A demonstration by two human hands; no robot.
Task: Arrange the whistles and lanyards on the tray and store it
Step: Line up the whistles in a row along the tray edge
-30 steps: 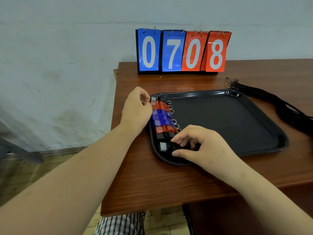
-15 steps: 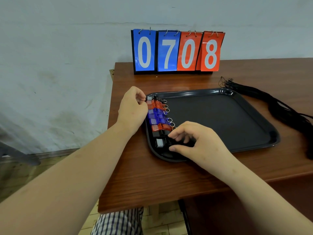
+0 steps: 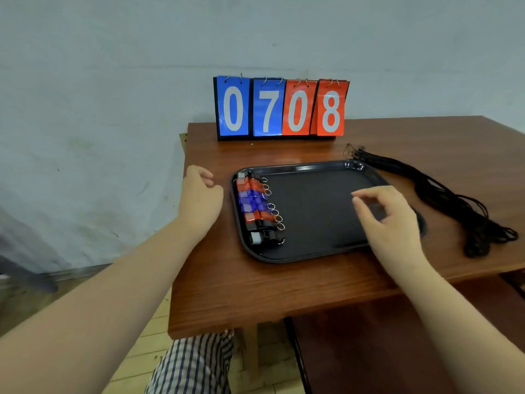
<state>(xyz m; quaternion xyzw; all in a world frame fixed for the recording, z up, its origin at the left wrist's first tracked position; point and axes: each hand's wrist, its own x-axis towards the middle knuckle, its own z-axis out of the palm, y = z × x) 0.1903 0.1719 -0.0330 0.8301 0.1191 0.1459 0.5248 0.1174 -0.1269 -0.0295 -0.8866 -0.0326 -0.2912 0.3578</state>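
Note:
A black tray (image 3: 318,253) lies on the wooden table. Along its left edge runs a neat column of several whistles (image 3: 255,207), red, blue and black, each with a metal ring pointing right. A bundle of black lanyards (image 3: 443,194) lies on the table to the right of the tray. My left hand (image 3: 200,194) hovers left of the tray with fingers loosely curled, holding nothing. Over the right half of the tray hangs my right hand (image 3: 389,220), empty, its fingers relaxed and bent.
A flip scoreboard (image 3: 281,109) reading 0708 stands at the back of the table (image 3: 227,285). The wall is close behind and to the left. The table's front edge is near me, and my striped clothing shows below it.
Both hands have let go of the whistle column. My right hand moved right across the tray; my left hand drew back to the left. The view pulled back.

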